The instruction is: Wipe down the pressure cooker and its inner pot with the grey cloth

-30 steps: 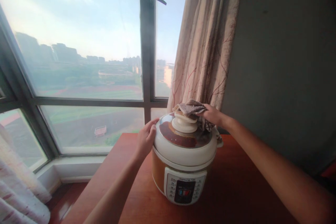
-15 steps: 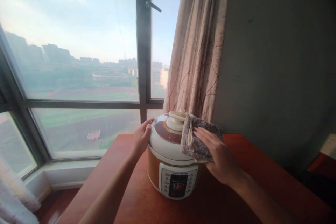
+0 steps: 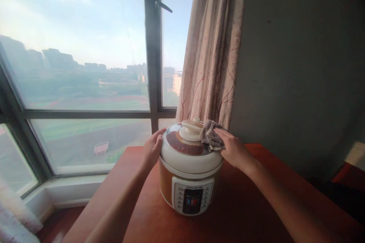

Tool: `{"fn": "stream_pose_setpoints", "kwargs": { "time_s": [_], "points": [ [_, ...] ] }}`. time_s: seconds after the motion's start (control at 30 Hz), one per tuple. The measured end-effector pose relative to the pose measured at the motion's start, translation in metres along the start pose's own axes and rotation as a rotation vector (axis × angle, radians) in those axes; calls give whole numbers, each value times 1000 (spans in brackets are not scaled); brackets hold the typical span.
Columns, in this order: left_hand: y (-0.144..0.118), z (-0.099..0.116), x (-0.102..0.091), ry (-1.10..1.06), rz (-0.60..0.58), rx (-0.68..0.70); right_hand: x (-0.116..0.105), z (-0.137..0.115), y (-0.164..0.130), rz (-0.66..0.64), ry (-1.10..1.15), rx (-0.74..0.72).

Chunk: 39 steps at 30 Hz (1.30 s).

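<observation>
A white and brown electric pressure cooker (image 3: 182,163) stands upright on the table, with its control panel facing me. Its lid is on and has a cream handle (image 3: 191,129) on top. My left hand (image 3: 153,148) is curled against the lid's left side, its fingertips partly hidden around the far edge. In my right hand (image 3: 232,147) is a bunched grey-brown cloth (image 3: 211,134), pressed to the lid's right side close to the handle. Part of the cloth is hidden under my fingers.
The reddish-brown table (image 3: 148,220) carries the cooker. Behind it hang a patterned curtain (image 3: 212,53) and a large window with a dark frame (image 3: 154,60). A dark wall (image 3: 291,64) rises on the right.
My right hand has moved the cloth up and away from me over the lid, toward the handle. The cloth is more bunched. My left hand stays at the lid's side.
</observation>
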<state>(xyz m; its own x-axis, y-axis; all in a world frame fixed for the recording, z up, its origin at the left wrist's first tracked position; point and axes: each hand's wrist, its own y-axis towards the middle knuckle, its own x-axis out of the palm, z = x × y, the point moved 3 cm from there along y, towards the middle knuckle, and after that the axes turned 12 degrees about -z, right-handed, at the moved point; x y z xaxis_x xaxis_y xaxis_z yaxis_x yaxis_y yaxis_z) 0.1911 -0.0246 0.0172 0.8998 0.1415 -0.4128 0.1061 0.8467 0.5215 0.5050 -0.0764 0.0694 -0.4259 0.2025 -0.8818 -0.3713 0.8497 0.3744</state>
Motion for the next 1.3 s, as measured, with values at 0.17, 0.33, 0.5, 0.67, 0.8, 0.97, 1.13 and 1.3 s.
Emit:
{"fn": "stream_pose_setpoints", "kwargs": {
  "time_s": [0.17,0.33,0.5,0.67,0.8,0.97,1.13,1.3],
  "points": [
    [-1,1,0,14,12,-9,-8,9,32,-172,-21,19],
    [0,0,0,23,8,-11,-16,-5,27,-273,-144,-7],
    [0,-1,0,26,18,-11,-11,-24,8,-236,-217,-58],
    [0,0,0,32,8,-18,-6,-65,-19,-137,-194,-146],
    [2,3,0,50,6,-33,1,-98,-39,-88,-164,-177],
    [-14,25,-5,55,224,97,12,-124,-56,-55,50,-203],
    [-79,56,4,-115,398,102,8,-142,-47,134,475,-240],
    [-132,70,35,-593,136,-79,12,-167,-21,189,640,-293]
  ]
}}
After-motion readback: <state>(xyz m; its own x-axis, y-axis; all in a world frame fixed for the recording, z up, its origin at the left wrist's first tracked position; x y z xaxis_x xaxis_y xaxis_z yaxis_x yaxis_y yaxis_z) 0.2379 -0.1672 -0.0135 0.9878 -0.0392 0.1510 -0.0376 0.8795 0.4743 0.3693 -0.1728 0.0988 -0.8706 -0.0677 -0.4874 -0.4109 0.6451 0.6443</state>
